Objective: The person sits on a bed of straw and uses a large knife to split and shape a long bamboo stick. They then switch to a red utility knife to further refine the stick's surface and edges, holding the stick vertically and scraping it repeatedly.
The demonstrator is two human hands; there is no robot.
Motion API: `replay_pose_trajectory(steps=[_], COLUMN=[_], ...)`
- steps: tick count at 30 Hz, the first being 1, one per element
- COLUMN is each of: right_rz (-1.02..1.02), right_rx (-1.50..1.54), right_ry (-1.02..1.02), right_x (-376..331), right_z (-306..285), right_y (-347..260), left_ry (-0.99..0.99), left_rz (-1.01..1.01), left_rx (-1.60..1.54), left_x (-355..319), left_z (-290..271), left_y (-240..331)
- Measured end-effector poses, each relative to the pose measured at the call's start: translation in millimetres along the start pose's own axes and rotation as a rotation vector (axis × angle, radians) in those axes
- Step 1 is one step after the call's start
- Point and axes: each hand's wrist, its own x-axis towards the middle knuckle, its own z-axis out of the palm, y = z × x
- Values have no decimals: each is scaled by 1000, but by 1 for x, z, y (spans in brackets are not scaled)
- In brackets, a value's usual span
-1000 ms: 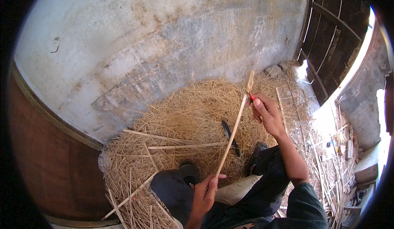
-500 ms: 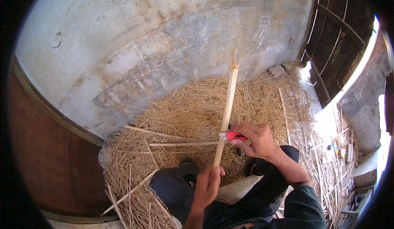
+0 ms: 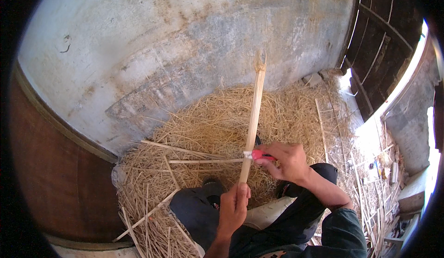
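A pale split-bamboo strip [image 3: 255, 112] stands up in front of me, leaning slightly right, its frayed top end toward the wall. My left hand [image 3: 234, 205] is closed around its lower end, thumb along the front. In my right hand [image 3: 289, 162] is a red-handled utility knife [image 3: 263, 155]. The short blade lies across the strip a little above my left hand and touches it. My right fingers wrap the knife's handle. Below the strip are my bent knees in dark trousers [image 3: 194, 211].
Straw-like shavings [image 3: 199, 119] cover the floor, with several loose strips [image 3: 203, 161] on the left. A stained wall [image 3: 185, 45] rises ahead. On the right are a dark plank door [image 3: 381, 40] and more strips [image 3: 365, 207]. A brown panel [image 3: 60, 175] stands at left.
The strip has tilted a little more upright and its top has shifted left. My right hand with the knife has moved slightly left and down along it.
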Motion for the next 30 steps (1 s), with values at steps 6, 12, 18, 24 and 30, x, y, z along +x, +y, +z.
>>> replay_pose_trajectory(steps=[6, 12, 18, 24, 30], right_rz=[145, 178, 157, 189, 168], right_rx=[67, 17, -36, -101, -9], right_ry=[96, 109, 137, 123, 56], right_x=[17, 24, 27, 30, 30], right_z=[-12, -14, -12, -16, -21], right_y=[20, 49, 56, 59, 62], left_ry=[-66, -102, -110, -137, -242], left_rz=[-43, -95, -126, -150, -398], left_rx=[55, 80, 83, 89, -239], left_x=[-17, -29, -42, -55, -62], left_z=[-1, -7, -9, -15, -26], left_y=[-16, -23, -32, -37, -46])
